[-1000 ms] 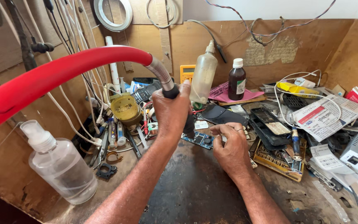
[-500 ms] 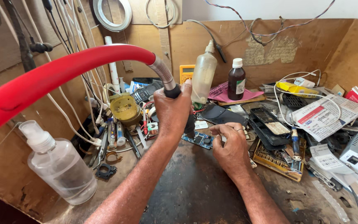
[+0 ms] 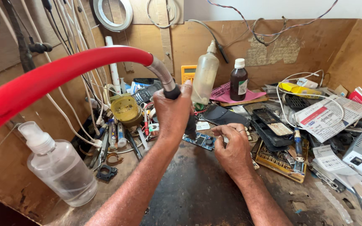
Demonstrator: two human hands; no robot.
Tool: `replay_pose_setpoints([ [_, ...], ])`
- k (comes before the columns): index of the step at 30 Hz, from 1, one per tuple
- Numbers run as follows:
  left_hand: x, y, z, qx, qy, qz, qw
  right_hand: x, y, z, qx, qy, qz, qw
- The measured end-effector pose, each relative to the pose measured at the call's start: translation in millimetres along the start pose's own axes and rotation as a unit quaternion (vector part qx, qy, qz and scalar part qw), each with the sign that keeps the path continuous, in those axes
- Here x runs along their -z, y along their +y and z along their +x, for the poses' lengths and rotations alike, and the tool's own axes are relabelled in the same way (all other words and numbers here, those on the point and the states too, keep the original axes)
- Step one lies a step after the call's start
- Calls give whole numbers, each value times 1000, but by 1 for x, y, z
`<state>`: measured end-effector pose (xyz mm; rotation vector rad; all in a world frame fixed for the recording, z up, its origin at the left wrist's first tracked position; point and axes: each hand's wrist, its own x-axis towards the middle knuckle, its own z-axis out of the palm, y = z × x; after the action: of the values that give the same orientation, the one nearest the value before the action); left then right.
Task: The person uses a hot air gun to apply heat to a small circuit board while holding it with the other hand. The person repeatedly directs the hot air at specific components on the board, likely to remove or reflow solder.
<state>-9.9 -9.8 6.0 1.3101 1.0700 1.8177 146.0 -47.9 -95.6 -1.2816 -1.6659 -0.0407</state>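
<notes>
The left hand (image 3: 173, 111) has its fingers wrapped tight round the black hot-air handpiece (image 3: 189, 121), nozzle down over the blue circuit board (image 3: 202, 140) on the surface. The right hand (image 3: 231, 146), fingers curled, steadies the board's edge. Heating looks underway; no part is lifted off yet.

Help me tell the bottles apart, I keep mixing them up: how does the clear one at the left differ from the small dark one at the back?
The clear bottle is larger, see-through and has a pump-style top; the dark bottle is smaller, brown, with a white cap and label. Both stand upright.
</notes>
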Motion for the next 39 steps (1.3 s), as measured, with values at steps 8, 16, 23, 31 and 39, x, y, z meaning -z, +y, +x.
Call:
replay_pose_setpoints([
  [8,-6,-2,-8,10,-5,30,999,-1,-1,-2,11,48,17,999],
  [16,-12,0,-15,2,-50,-14,999,17,-31,12,73,85,69,991],
  [23,-21,-1,-20,-44,-72,-59,995,25,-43,37,81,-23,90,992],
  [31,-29,-21,-11,-56,-38,20,997,17,-55,42,56,-78,178,979],
  [39,-30,-18,-14,-8,10,40,999,11,-63,48,76,-10,151,986],
])
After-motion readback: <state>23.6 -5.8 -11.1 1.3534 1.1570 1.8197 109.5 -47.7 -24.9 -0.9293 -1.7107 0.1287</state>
